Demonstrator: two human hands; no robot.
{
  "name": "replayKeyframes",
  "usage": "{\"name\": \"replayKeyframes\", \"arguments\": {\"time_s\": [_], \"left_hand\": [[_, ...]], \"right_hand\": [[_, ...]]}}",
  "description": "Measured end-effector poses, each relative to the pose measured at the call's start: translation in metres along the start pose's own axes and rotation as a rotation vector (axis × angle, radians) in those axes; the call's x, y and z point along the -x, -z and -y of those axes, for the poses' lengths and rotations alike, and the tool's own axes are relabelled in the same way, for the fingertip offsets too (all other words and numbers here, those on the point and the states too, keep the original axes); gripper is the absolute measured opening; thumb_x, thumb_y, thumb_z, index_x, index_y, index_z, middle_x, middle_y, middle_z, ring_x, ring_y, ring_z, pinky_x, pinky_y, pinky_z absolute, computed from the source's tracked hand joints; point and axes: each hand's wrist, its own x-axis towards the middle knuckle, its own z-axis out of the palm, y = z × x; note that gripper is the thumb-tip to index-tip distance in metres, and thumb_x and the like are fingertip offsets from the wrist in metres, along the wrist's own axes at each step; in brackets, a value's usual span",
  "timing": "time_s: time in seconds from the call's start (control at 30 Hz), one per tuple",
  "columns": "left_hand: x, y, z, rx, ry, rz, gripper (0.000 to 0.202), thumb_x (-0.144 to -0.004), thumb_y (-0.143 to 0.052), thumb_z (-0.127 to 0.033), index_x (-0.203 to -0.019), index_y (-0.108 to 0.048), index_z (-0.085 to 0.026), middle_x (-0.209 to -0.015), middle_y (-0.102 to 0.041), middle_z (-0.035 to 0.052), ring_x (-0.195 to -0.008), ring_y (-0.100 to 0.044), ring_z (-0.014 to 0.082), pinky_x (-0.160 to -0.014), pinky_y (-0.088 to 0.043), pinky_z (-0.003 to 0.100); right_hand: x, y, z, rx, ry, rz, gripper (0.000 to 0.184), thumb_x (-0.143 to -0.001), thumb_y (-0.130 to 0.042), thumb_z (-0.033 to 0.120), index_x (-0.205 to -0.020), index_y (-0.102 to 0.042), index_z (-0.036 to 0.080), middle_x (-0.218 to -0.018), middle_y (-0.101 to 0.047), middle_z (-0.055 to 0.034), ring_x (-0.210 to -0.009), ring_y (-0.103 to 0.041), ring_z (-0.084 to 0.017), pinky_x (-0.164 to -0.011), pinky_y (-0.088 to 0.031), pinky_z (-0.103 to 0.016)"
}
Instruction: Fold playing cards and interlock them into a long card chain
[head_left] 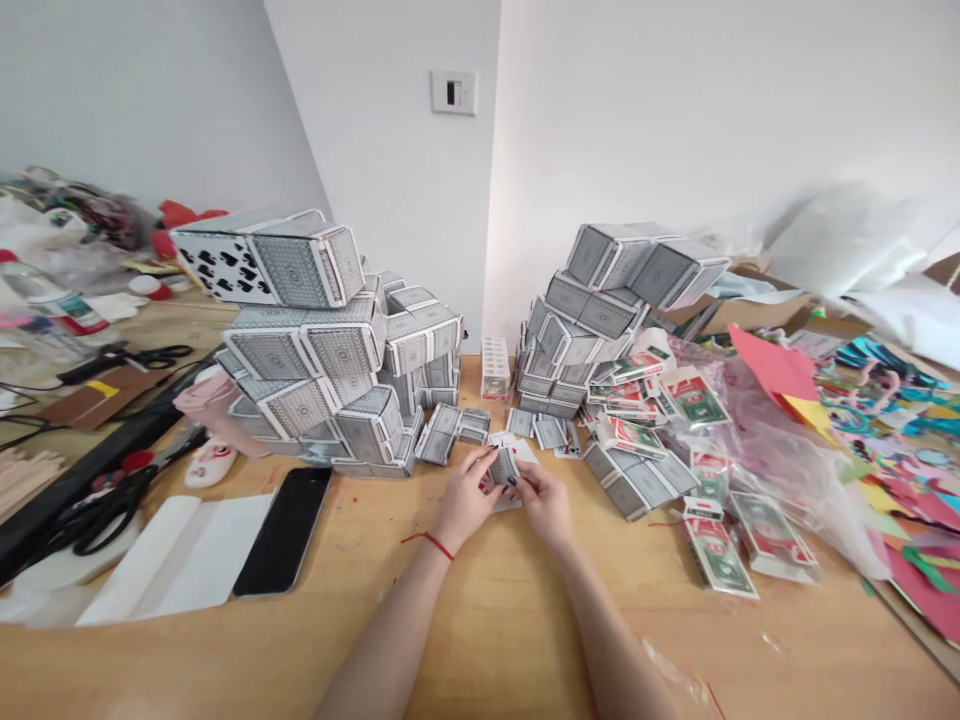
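My left hand (pixel 466 500) and my right hand (pixel 544 500) meet at the middle of the wooden table (pixel 480 640). Together they pinch a small folded playing card piece (pixel 503 466) with a grey patterned back. A red string circles my left wrist. Loose cards (pixel 541 430) lie just beyond my fingers. A tall heap of boxes folded from cards (pixel 330 360) rises at the left. A second heap of such boxes (pixel 600 310) stands at the right.
A black phone (pixel 285 530) lies on white paper (pixel 176 560) at the left, with black scissors (pixel 97 515) beyond it. Empty red and green card packs (pixel 720 545) and plastic wrap lie at the right, then coloured paper scraps (pixel 907 480).
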Motion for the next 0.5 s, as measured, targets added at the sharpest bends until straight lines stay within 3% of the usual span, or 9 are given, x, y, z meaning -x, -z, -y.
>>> {"name": "replayKeyframes", "arguments": {"time_s": [0.17, 0.33, 0.43, 0.5], "left_hand": [[0.0, 0.0, -0.005, 0.052, -0.01, 0.028, 0.055, -0.068, -0.055, -0.011, -0.12, -0.045, -0.026, -0.122, -0.046, 0.0064, -0.114, -0.043, 0.0216, -0.097, -0.036, 0.041], [-0.003, 0.0, -0.014, 0.255, 0.048, -0.042, 0.05, -0.07, -0.056, -0.016, -0.118, -0.046, -0.023, -0.123, -0.043, 0.0094, -0.109, -0.046, 0.0211, -0.091, -0.04, 0.037], [-0.003, -0.002, -0.015, 0.345, 0.194, -0.112, 0.037, -0.074, -0.055, -0.026, -0.11, -0.049, -0.017, -0.105, -0.055, 0.0087, -0.091, -0.055, 0.0172, -0.076, -0.045, 0.029], [-0.003, -0.003, -0.015, 0.305, 0.286, -0.119, 0.025, -0.074, -0.054, -0.034, -0.09, -0.056, -0.015, -0.08, -0.06, 0.0037, -0.071, -0.056, 0.0138, -0.064, -0.043, 0.024]], "right_hand": [[0.0, -0.002, 0.001, -0.028, -0.006, -0.024, 0.025, -0.069, -0.057, 0.04, -0.084, -0.055, 0.02, -0.058, -0.059, 0.0009, -0.049, -0.053, -0.014, -0.048, -0.044, -0.026], [-0.002, -0.004, 0.007, -0.124, -0.107, -0.013, 0.029, -0.07, -0.057, 0.044, -0.083, -0.046, 0.021, -0.05, -0.055, 0.0045, -0.038, -0.05, -0.011, -0.039, -0.039, -0.022], [0.0, -0.007, 0.012, -0.155, -0.129, 0.088, 0.03, -0.07, -0.058, 0.045, -0.08, -0.045, 0.021, -0.048, -0.055, 0.0051, -0.036, -0.05, -0.011, -0.038, -0.039, -0.021], [0.002, -0.009, 0.015, -0.172, -0.143, 0.152, 0.031, -0.069, -0.059, 0.046, -0.078, -0.043, 0.021, -0.047, -0.055, 0.0059, -0.034, -0.049, -0.01, -0.037, -0.038, -0.021]]}}
